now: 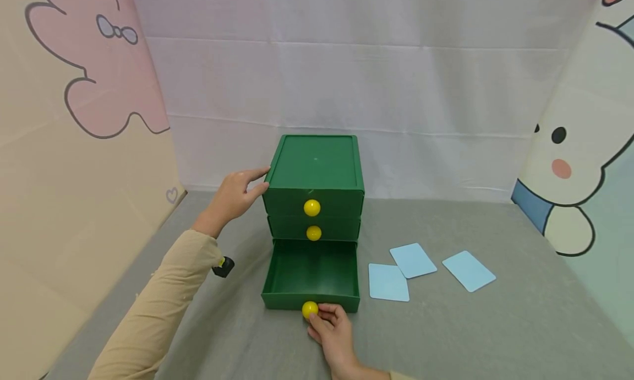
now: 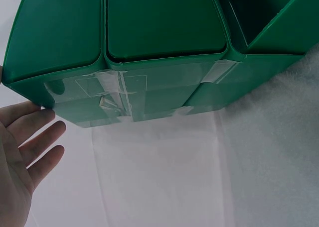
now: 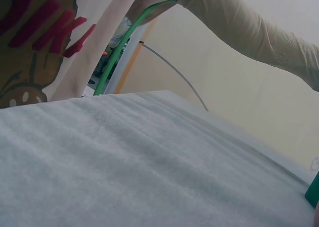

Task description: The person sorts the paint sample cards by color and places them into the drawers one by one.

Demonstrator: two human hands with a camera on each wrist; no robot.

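Note:
A green drawer cabinet (image 1: 317, 162) with three stacked drawers stands on the grey cloth. Its bottom drawer (image 1: 314, 270) is pulled out, and its inside looks bare. At that drawer's front, my right hand (image 1: 337, 336) pinches the round yellow knob (image 1: 310, 309) between thumb and fingers. My left hand (image 1: 234, 195) rests its fingertips on the cabinet's upper left side. In the left wrist view, the fingers of the left hand (image 2: 22, 152) are extended against the taped cabinet side (image 2: 159, 90). The upper two drawers are closed, each with a yellow knob (image 1: 312, 207).
Three light blue cards lie right of the cabinet: one card (image 1: 388, 282) nearest it, a second card (image 1: 413, 260) touching that one, and a separate card (image 1: 469, 271) farther right. A white curtain (image 1: 346, 88) hangs behind; printed panels flank both sides.

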